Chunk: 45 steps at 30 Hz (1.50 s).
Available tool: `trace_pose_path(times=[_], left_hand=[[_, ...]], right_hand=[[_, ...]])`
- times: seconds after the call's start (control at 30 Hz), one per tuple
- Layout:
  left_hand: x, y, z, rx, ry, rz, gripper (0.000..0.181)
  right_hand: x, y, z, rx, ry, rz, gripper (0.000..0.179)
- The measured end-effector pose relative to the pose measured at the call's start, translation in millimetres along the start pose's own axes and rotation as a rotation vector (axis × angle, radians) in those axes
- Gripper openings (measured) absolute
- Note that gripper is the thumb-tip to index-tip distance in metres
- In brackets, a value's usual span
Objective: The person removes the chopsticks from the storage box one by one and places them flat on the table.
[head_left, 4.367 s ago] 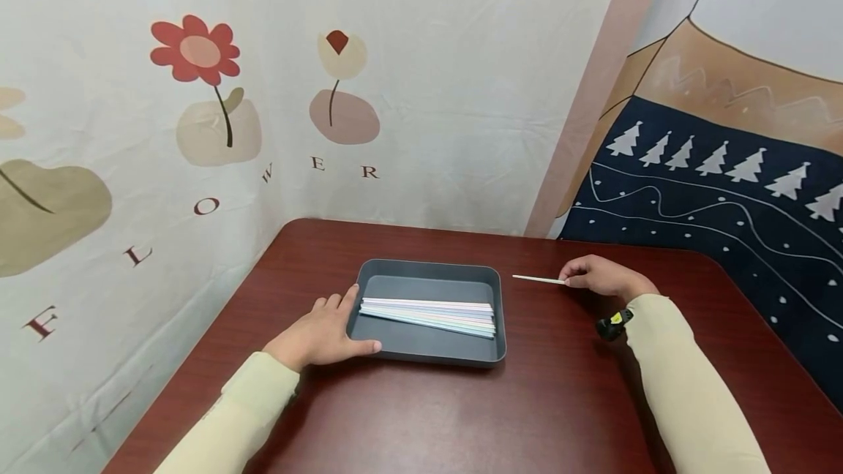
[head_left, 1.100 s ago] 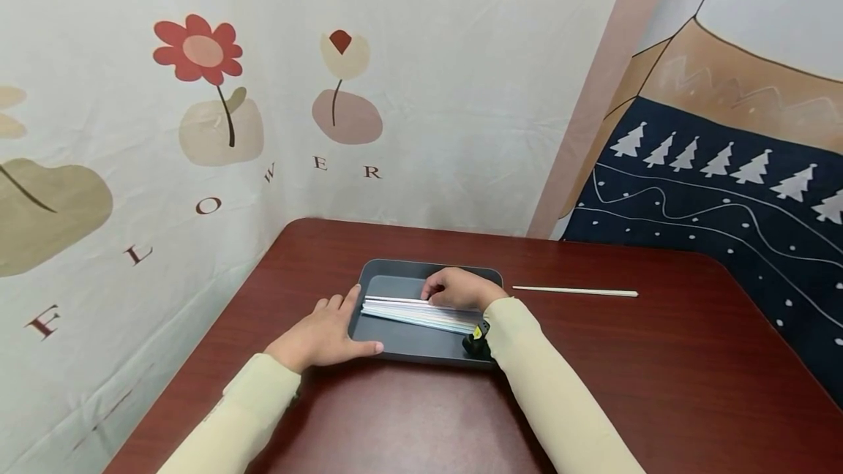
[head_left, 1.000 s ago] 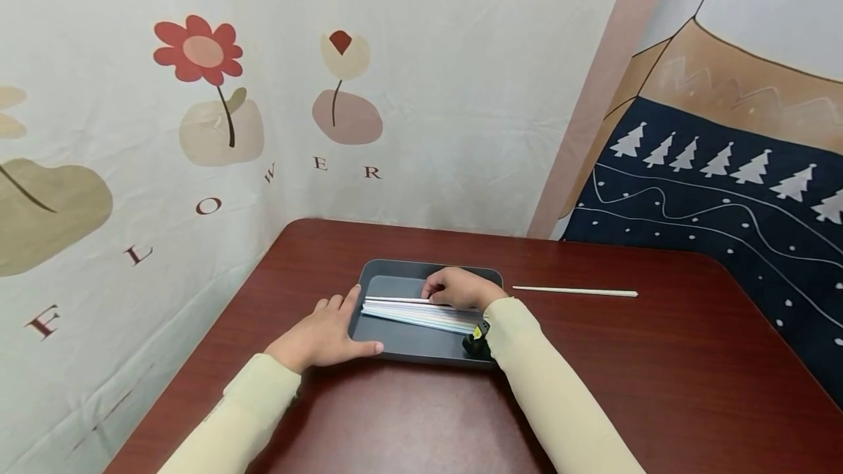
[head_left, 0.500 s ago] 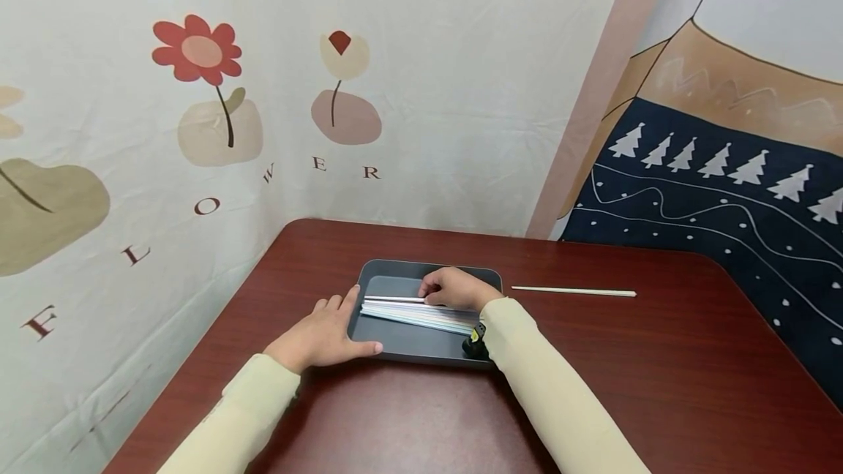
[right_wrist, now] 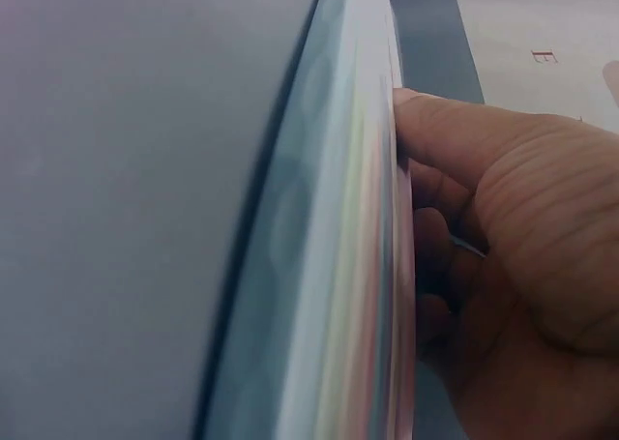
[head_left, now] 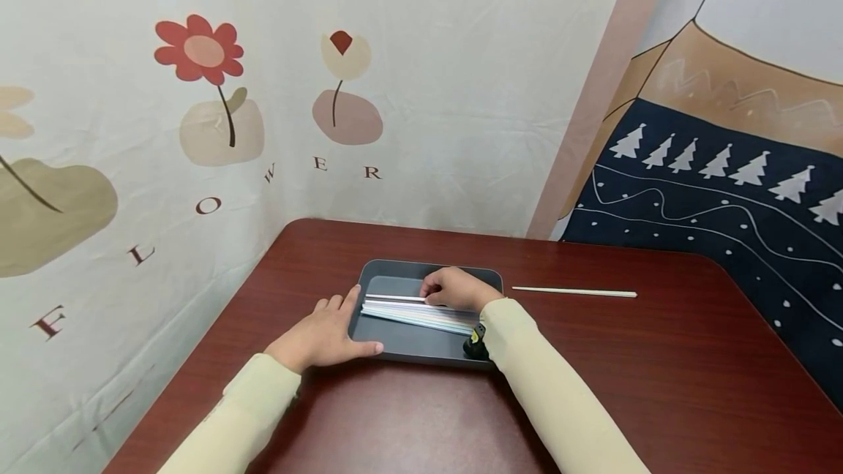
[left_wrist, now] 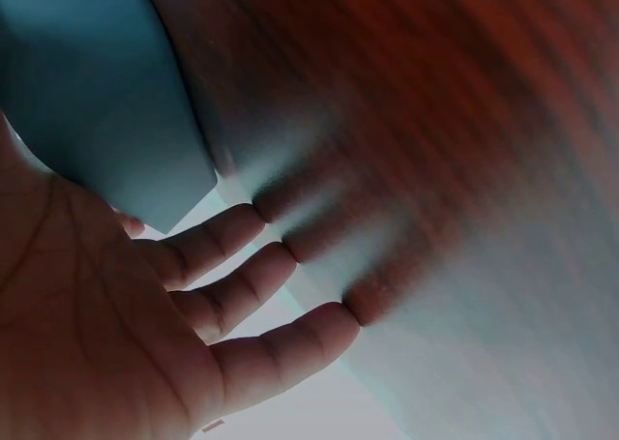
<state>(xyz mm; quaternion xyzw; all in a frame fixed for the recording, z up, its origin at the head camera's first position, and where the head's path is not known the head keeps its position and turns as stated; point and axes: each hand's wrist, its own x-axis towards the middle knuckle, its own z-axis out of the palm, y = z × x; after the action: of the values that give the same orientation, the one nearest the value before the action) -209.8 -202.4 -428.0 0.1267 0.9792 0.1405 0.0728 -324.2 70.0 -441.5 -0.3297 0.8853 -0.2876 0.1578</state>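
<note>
A dark grey tray (head_left: 415, 350) stands on the table and holds a bundle of pastel chopsticks (head_left: 415, 314). My left hand (head_left: 317, 333) rests against the tray's left end, fingers straight and thumb along the front rim. In the left wrist view those fingers (left_wrist: 290, 353) touch the table beside the tray. Inside the tray, my right hand (head_left: 459, 289) pinches a pale chopstick (head_left: 394, 298) at the back of the bundle. The right wrist view has its thumb against the outermost stick; the hand hides the bundle's right part in the head view.
One white chopstick (head_left: 574, 291) lies on the red-brown table (head_left: 421, 415), right of the tray. Behind the table hang a white curtain (head_left: 454, 93) with flower prints and a dark blue cloth (head_left: 718, 189) with white trees.
Earlier my right hand held a chopstick right of the tray; that stick now lies on the table. The hand has moved left into the tray. My left hand has stayed put.
</note>
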Motion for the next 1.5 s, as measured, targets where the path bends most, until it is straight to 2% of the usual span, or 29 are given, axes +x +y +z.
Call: trace_pose_path(times=[0.17,0.43,0.7,1.27,1.5], left_hand=[[-0.9,0.1,-1.7,-0.009,0.01,0.021,0.127],[-0.4,0.6,-0.7,0.001,0.0,0.013,0.129],[-1.2,-1.3,-4.3,-0.003,0.019,0.038,0.126],[0.7,-0.1,-1.9,0.001,0.01,0.033,0.128],[0.2,0.5,-0.4,0.002,0.005,-0.004,0.128]], right_hand=[[1.3,0,0,-0.016,0.002,-0.011,0.016],[-4.2,-5,-7,-0.001,-0.021,-0.012,0.015],[-2.4,-5,-18,0.02,0.003,-0.048,0.014],[-12.2,-18,-36,0.025,0.011,-0.034,0.011],[-20.5,-22,-47,0.012,0.01,-0.031,0.011]])
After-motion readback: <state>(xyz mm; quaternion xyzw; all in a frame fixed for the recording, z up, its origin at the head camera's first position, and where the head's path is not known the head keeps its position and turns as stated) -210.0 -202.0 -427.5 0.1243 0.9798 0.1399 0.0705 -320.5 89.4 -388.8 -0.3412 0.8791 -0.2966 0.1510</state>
